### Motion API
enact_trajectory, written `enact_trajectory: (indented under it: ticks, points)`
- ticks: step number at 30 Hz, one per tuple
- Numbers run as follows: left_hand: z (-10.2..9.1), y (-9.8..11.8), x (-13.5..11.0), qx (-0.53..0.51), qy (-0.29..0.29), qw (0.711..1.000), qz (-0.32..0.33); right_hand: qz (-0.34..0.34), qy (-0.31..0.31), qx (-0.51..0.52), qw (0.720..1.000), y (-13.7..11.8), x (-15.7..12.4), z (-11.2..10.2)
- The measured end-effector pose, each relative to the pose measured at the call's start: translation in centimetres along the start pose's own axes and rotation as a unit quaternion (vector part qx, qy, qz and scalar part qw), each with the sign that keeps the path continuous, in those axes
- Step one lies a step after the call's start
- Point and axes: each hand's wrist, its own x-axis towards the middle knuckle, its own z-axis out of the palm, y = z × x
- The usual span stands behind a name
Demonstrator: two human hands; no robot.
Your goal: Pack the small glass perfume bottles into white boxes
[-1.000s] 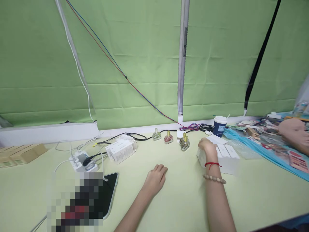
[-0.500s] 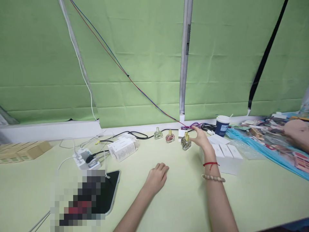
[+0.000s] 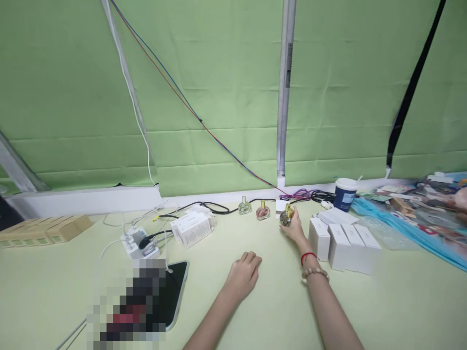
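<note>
My right hand [image 3: 293, 231] is at the back of the table, its thumb and fingers closed round a dark glass perfume bottle [image 3: 285, 218] with a gold cap. A second gold cap shows there, partly overlapped. To the left stand a pink perfume bottle [image 3: 262, 212] with a gold cap and a pale green one [image 3: 244, 206]. A small white box [image 3: 281, 206] sits just behind the dark bottles. My left hand [image 3: 242, 274] rests palm down on the table, fingers curled together and nothing visible in them.
White boxes [image 3: 339, 245] stand right of my right hand, near a blue cup [image 3: 345, 194]. On the left are more white cartons [image 3: 193, 227], a power strip [image 3: 140, 243], a tablet [image 3: 177, 287] and brown boxes [image 3: 71, 229]. Black cables [image 3: 215, 208] run along the back.
My right hand has come down and closed round a dark perfume bottle from the right. The left hand keeps its place on the table. The view has shifted slightly left.
</note>
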Motion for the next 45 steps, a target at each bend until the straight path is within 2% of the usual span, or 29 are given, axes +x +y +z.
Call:
enact_trajectory:
  ticks: [4, 7, 12, 18, 22, 25, 28, 31, 38, 45]
  points:
    - [0.4, -0.2, 0.0, 0.001, 0.005, 1.0, 0.0, 0.006, -0.009, 0.017, 1.0, 0.7, 0.5, -0.2]
    - [0.5, -0.3, 0.0, 0.0, 0.004, 1.0, 0.0, -0.018, -0.032, 0.032, 0.999, 0.6, 0.5, 0.0]
    - [0.1, -0.1, 0.0, 0.002, -0.002, 1.0, -0.002, -0.074, -0.074, 0.059, 0.993, -1.0, 0.1, 1.4]
    - [-0.1, 0.0, 0.0, 0.001, 0.002, 1.0, -0.002, -0.091, -0.094, 0.062, 0.989, -2.9, -0.6, 2.5]
    - [0.1, -0.1, -0.1, 0.004, 0.003, 1.0, -0.003, -0.063, -0.096, 0.035, 0.993, -3.4, -1.0, 2.5]
    - [0.1, -0.1, -0.1, 0.003, 0.004, 1.0, -0.003, -0.017, -0.072, 0.004, 0.997, -3.9, -1.5, 2.8]
    - [0.1, -0.1, -0.1, 0.002, 0.001, 1.0, -0.003, 0.04, -0.054, -0.063, 0.996, -4.1, -1.9, 3.3]
    - [0.1, -0.1, 0.0, 0.001, 0.002, 1.0, -0.003, 0.077, -0.06, -0.141, 0.985, -3.7, -2.1, 3.6]
    - [0.2, 0.0, -0.2, 0.004, 0.01, 1.0, -0.001, 0.075, -0.099, -0.166, 0.978, -1.6, -1.6, 3.2]
    - [0.4, -0.2, -0.2, 0.008, 0.01, 1.0, 0.001, 0.09, -0.126, -0.215, 0.964, -1.6, -1.4, 3.5]
